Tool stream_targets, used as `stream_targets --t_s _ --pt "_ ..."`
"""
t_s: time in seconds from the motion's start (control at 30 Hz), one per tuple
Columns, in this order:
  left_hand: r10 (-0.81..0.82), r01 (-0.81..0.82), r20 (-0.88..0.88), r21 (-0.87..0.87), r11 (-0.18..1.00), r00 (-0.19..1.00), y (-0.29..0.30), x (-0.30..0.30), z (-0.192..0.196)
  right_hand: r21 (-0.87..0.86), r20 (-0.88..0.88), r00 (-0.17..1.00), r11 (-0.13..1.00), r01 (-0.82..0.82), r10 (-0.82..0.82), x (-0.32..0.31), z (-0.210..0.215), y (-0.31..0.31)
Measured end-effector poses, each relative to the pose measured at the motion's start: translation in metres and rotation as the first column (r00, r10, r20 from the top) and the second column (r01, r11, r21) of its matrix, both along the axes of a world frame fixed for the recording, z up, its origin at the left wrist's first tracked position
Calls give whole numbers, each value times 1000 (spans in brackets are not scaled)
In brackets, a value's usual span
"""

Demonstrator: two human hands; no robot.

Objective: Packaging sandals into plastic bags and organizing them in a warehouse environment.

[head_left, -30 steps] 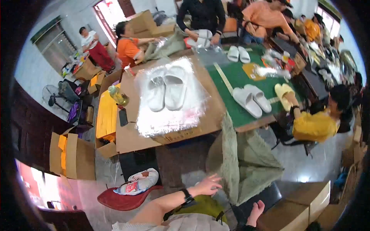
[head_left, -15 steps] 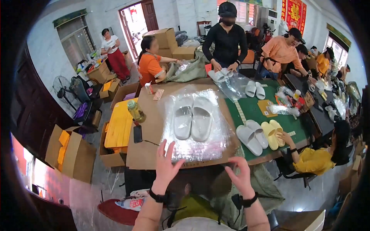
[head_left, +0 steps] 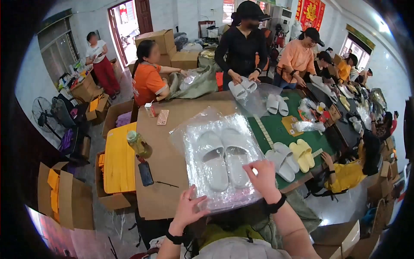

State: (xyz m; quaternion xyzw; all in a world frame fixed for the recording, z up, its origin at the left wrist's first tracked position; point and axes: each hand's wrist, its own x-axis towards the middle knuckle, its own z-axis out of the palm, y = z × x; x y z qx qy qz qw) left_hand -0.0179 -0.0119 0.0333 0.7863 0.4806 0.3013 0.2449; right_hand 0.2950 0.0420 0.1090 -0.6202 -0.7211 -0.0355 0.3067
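A pair of light grey slippers [head_left: 218,172] lies side by side on a stack of clear plastic bags [head_left: 195,155] in front of me, toes pointing away. My left hand [head_left: 187,210] is at the near left corner of the bags, fingers apart and holding nothing. Over the right slipper's heel end, my right hand [head_left: 261,179] has its fingers bent and apart, tips close to the slipper's outer side. Whether those tips touch the slipper or the plastic is hard to see.
Left on the cardboard-covered table [head_left: 166,149] are a bottle [head_left: 139,144] and a black phone [head_left: 145,173]. Grey slippers [head_left: 282,162] and yellow slippers [head_left: 302,155] lie on the green mat [head_left: 276,129]. Across the table, a person [head_left: 241,47] handles white slippers [head_left: 242,87].
My right hand has moved inward over the right slipper's heel end. My left hand has come to the bags' near edge. The view has shifted, and the slippers sit lower in it.
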Motion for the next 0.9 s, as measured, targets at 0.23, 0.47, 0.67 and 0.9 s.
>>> stream_targets --t_s 0.23,0.47,0.67,0.9 --pt "63 -46 348 -57 997 935 65 31 4 -282 93 979 938 200 -181 -62 -51 94" --pt "52 -59 159 44 997 986 77 64 -51 -232 -93 963 946 226 -253 -69 -108 119" --pt "83 -83 0 67 994 997 71 67 -58 -202 -277 943 970 131 -185 -55 -104 105" --pt "247 -256 -202 -16 967 948 101 87 -16 -262 -318 901 940 217 -296 6 -96 71"
